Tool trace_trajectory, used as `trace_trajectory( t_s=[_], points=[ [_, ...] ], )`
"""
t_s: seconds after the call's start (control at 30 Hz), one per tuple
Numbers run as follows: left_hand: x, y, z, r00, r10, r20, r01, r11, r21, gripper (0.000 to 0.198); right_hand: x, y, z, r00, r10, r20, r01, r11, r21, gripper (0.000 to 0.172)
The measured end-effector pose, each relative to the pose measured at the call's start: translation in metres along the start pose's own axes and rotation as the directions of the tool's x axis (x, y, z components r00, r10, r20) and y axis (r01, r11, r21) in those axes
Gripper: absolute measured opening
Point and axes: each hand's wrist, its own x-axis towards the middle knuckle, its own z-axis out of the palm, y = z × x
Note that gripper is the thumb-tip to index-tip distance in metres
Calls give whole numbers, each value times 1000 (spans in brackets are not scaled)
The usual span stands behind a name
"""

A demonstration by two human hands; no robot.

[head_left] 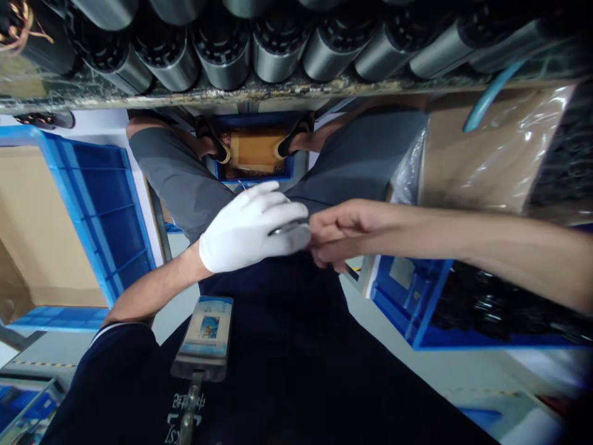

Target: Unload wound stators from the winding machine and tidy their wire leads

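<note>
My left hand [257, 228], in a white glove, is in front of my lap with its fingers curled together. A small dark, shiny bit shows between the gloved fingers, too little of it to name. My bare right hand [340, 232] meets the gloved fingertips from the right. Its fingers are bent and pinched, slightly blurred, and whatever is between them is hidden. Above both hands, along the bench edge [231, 97], stand several metal cylinders [278, 59] with black slotted ends.
On the left is a blue crate [104, 210] with cardboard inside. A blue bin [412, 303] of black parts [491, 309] sits at right, below a plastic-covered carton [491, 154]. A light blue tube [493, 96] hangs over the bench edge. Between my feet lies a blue box [257, 180].
</note>
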Motion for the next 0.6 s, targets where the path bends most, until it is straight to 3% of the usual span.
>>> trace_trajectory(
  t_s=[0.07, 0.13, 0.2, 0.23, 0.27, 0.3, 0.33, 0.37, 0.43, 0.5, 0.57, 0.6],
  points=[
    [0, 5, 1, 996, -85, -19, 84, 995, -46, 18, 5, -3, 0, 999, -13, -31, 12, 1000, -29, 36],
    [-2, 11, 4, 945, -321, 70, 328, 905, -272, 27, 14, -5, -9, 996, -48, -75, 42, 996, -81, 38],
    [-7, 15, 4, 820, -497, 285, 557, 576, -598, 35, 23, -3, -24, 986, -109, -123, 91, 985, -146, 36],
    [-9, 16, 2, 783, -508, 358, 577, 381, -723, 42, 26, 0, -33, 979, -142, -145, 116, 977, -179, 36],
    [-12, 17, -3, 780, -496, 381, 543, 233, -807, 51, 29, 3, -42, 972, -162, -170, 126, 971, -203, 37],
    [-15, 19, -11, 802, -486, 347, 474, 165, -865, 61, 31, 7, -50, 966, -163, -202, 119, 970, -212, 40],
    [-18, 22, -22, 834, -486, 260, 391, 187, -901, 69, 32, 11, -56, 960, -142, -239, 95, 975, -200, 44],
    [-20, 27, -35, 858, -493, 146, 317, 284, -905, 73, 33, 14, -59, 956, -105, -275, 60, 984, -166, 46],
    [-20, 39, -69, 847, -511, -146, 224, 592, -775, 69, 35, 20, -54, 955, -15, -297, -2, 998, -57, 43],
    [-9, 47, -106, 753, -466, -464, 229, 847, -479, 69, 35, 27, -34, 977, 15, -215, -11, 1000, 20, 34],
    [13, 44, -141, 654, -312, -689, 281, 946, -162, 72, 33, 35, -3, 996, -22, -84, 25, 999, 32, 36],
    [27, 39, -155, 629, -215, -747, 296, 955, -26, 71, 31, 41, 14, 998, -63, -22, 64, 998, 24, 42]
  ],
)
